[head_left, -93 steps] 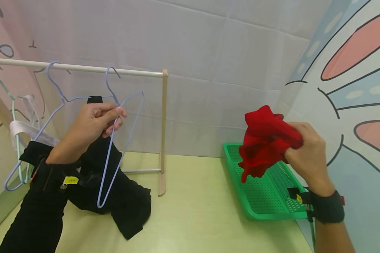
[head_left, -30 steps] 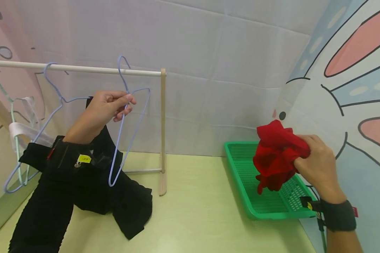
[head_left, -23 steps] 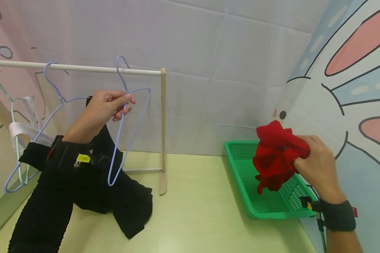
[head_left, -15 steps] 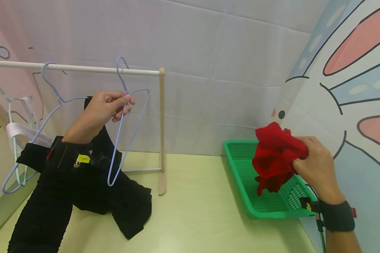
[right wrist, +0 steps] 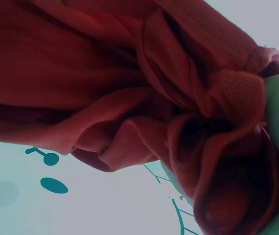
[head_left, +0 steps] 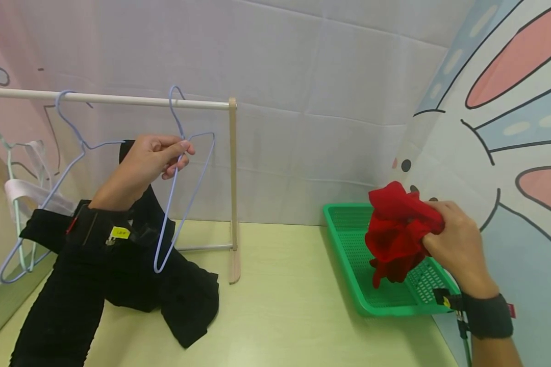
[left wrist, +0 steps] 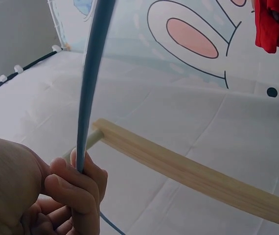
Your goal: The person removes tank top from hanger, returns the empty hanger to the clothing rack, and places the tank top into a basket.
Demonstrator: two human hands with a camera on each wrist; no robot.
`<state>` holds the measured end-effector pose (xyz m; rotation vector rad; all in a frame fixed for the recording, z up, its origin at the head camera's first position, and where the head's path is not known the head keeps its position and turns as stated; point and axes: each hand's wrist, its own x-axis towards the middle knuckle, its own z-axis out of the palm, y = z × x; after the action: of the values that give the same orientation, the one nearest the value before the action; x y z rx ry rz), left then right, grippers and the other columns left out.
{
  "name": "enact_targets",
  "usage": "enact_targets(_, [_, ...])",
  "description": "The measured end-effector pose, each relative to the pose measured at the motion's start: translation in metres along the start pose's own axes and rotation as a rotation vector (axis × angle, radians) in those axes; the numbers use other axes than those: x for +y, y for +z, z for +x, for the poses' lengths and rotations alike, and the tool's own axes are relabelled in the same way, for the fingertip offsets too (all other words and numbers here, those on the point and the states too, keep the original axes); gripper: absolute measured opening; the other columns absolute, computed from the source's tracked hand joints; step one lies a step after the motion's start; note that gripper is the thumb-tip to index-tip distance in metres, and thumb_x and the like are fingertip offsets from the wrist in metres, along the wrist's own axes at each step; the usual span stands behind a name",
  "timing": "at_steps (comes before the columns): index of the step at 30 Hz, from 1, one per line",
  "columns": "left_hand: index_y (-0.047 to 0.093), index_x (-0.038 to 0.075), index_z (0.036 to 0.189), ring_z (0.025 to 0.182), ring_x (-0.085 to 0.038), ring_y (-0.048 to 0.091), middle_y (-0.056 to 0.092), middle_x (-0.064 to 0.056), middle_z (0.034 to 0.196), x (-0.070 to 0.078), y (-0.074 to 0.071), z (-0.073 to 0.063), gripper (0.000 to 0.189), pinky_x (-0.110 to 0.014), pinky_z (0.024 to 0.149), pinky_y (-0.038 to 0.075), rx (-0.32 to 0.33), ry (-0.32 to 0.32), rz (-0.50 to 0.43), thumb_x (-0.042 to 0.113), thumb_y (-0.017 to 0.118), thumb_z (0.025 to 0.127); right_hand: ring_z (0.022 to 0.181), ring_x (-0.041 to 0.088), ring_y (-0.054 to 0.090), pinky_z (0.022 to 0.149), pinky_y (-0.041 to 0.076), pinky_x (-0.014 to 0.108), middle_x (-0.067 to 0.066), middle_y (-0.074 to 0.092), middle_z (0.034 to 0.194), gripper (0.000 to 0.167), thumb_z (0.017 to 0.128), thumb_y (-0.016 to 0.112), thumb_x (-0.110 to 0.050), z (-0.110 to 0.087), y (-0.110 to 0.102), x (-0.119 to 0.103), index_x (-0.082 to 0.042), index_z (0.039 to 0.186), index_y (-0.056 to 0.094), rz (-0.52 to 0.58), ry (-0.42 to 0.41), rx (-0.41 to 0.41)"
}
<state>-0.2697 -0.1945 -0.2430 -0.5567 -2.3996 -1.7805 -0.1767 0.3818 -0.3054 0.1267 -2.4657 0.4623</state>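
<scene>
My left hand [head_left: 153, 160] pinches a light blue clothes hanger [head_left: 194, 196] just below its hook, between thumb and fingers. The hook stands at the height of the rack's rail and overlaps it in the head view; in the left wrist view the hanger's wire [left wrist: 91, 83] runs up from the fingers. My right hand [head_left: 459, 242] grips a bunched red cloth garment [head_left: 397, 224] over the green basket [head_left: 344, 255]. Folds and a stitched edge of the red garment [right wrist: 129, 88] fill much of the right wrist view.
A clothes rack with a white rail [head_left: 119, 99] and wooden post [head_left: 233, 188] stands at left. Another blue hanger [head_left: 69, 168] bears black clothing [head_left: 190, 300] that reaches the table [head_left: 294, 285]. Farther left hangs a pale green hanger [head_left: 17, 214] with a white garment [head_left: 36, 191].
Since the oldest frame, the left hand has moved the hanger up and right, and the right hand has shifted right and down with the red garment. Over the last second both hands barely move.
</scene>
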Motion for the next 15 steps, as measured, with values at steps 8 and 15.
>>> enact_targets(8, [0.069,0.001,0.123,0.065,-0.01,0.05,0.06,-0.001,0.08,-0.001,-0.002,-0.002,0.035,-0.023,0.058,0.046,0.022,-0.017,0.014,0.032,0.057,0.113,0.094,0.051,0.059,0.073,0.053,0.066,0.032,0.063,0.12,0.049,0.084,0.073,0.007,0.0,0.006,0.001,0.008,0.132,0.065,-0.004,-0.004,-0.02])
enact_targets(15, [0.069,0.001,0.122,0.065,-0.01,0.05,0.06,0.0,0.078,-0.001,-0.004,-0.005,0.035,-0.023,0.058,0.046,0.033,-0.031,0.035,0.033,0.059,0.112,0.094,0.05,0.06,0.075,0.054,0.068,0.031,0.064,0.12,0.049,0.083,0.074,0.007,-0.002,0.014,-0.001,0.006,0.132,0.065,0.008,-0.02,-0.04])
